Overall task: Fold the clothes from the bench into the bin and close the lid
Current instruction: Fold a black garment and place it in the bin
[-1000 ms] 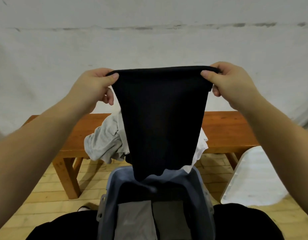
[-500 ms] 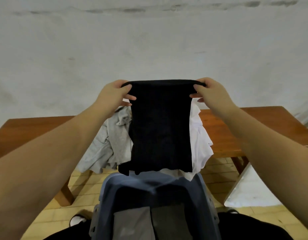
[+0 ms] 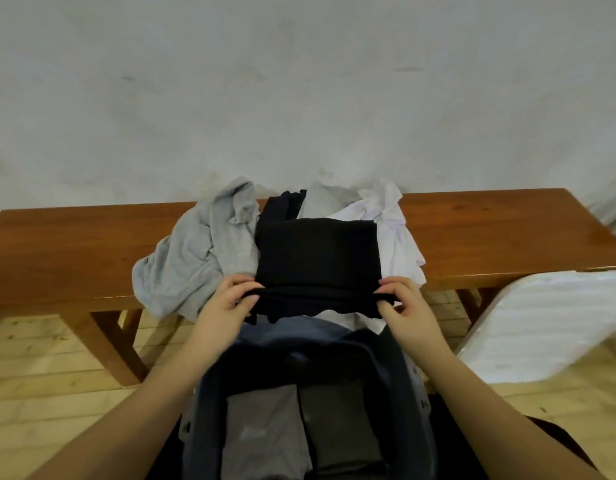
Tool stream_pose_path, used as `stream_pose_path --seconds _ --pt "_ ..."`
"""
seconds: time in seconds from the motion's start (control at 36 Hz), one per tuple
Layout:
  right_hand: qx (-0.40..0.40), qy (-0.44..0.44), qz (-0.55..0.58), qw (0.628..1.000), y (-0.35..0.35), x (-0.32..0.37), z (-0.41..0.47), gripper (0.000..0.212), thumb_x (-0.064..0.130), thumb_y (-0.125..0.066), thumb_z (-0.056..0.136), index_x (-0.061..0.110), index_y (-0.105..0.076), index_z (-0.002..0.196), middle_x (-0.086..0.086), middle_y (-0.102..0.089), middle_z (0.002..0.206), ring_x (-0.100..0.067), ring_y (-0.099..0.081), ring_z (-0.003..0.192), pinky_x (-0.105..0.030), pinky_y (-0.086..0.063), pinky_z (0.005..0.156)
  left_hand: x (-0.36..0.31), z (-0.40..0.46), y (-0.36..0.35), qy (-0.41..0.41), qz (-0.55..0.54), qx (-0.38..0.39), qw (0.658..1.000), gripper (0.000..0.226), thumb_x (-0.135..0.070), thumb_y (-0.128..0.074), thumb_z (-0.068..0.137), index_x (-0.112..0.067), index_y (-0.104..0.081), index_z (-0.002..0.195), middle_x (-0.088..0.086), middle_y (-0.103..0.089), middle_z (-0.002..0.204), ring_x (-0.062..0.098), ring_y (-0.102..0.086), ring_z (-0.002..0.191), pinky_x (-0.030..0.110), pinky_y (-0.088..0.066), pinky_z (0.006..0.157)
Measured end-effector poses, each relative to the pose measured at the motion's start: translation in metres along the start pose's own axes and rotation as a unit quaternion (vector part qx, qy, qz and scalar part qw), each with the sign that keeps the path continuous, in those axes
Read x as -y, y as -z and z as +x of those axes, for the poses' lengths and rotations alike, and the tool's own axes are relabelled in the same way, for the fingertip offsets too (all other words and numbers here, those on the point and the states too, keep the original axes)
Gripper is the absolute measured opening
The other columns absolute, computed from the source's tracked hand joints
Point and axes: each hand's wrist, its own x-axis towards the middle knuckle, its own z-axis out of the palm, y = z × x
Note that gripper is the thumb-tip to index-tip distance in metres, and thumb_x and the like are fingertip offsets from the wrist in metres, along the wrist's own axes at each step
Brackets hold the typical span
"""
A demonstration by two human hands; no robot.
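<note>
Bin nearest, open, already holding what look like two folded pieces, grey and dark. Left hand and right hand pinching near edge of black garment, mid-fold atop pile on bench. Several clothes remaining; lid leaning aside, unclosed.

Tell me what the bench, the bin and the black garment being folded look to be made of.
Bench: reddish-brown wood with a slight sheen, faint grain showing, probably varnished.
Bin: smooth blue-grey walls with moulded clips at the sides, likely matte plastic.
Black garment: soft dull fabric that drapes and creases, perhaps a knit; the weave is too blurred to tell.
</note>
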Motion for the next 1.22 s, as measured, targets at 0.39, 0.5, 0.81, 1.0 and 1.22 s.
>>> stream_pose_path --seconds 0.39,0.5,0.81,1.0,1.22 --pt "-0.049 -0.042 -0.045 0.997 0.013 0.028 0.034 0.025 0.033 -0.06 0.095 0.026 -0.053 0.118 0.007 -0.053 0.121 -0.009 -0.055 0.108 -0.034 -0.052 0.093 -0.042 0.022 -0.008 0.042 0.114 -0.144 0.982 0.044 -0.024 -0.055 0.095 -0.01 -0.042 0.055 0.006 -0.044 0.058 0.017 -0.042 0.055 0.036 -0.034 0.056" --pt "-0.016 -0.071 -0.088 0.993 0.014 0.049 0.081 0.051 0.041 -0.06 0.094 0.017 -0.048 0.137 0.001 -0.054 0.134 -0.018 -0.054 0.122 -0.035 -0.047 0.101 -0.056 0.067 -0.008 0.051 0.117 -0.114 0.985 0.011 -0.023 -0.058 0.095 -0.014 -0.058 0.088 -0.001 -0.056 0.075 0.01 -0.053 0.068 0.026 -0.037 0.058" --pt "0.148 -0.132 -0.185 0.963 0.015 0.068 0.14 0.056 0.042 -0.068 0.089 0.02 -0.051 0.137 -0.002 -0.057 0.131 -0.018 -0.052 0.11 -0.032 -0.043 0.094 -0.044 0.146 0.004 0.138 0.044 0.116 0.983 0.06 -0.025 -0.072 0.086 -0.02 -0.045 0.139 0.001 -0.054 0.133 0.019 -0.057 0.115 0.035 -0.047 0.101" --pt "0.134 -0.091 -0.132 0.978 0.024 0.075 0.119 0.02 0.031 -0.064 0.09 0.019 -0.059 0.104 0.001 -0.063 0.1 -0.011 -0.056 0.089 -0.024 -0.042 0.07 -0.057 0.129 0.02 0.118 0.083 0.117 0.983 0.016 -0.025 -0.073 0.085 -0.021 -0.064 0.097 0.001 -0.066 0.1 0.018 -0.062 0.098 0.03 -0.048 0.078" --pt "0.151 -0.069 0.079 0.983 0.051 0.077 0.067 0.016 0.025 -0.068 0.087 0.018 -0.066 0.102 -0.006 -0.07 0.099 -0.024 -0.069 0.1 -0.039 -0.056 0.093 -0.081 0.051 0.039 0.091 -0.226 0.117 0.963 0.014 -0.01 -0.069 0.08 -0.015 -0.063 0.091 0.001 -0.069 0.089 0.02 -0.066 0.094 0.035 -0.049 0.087"
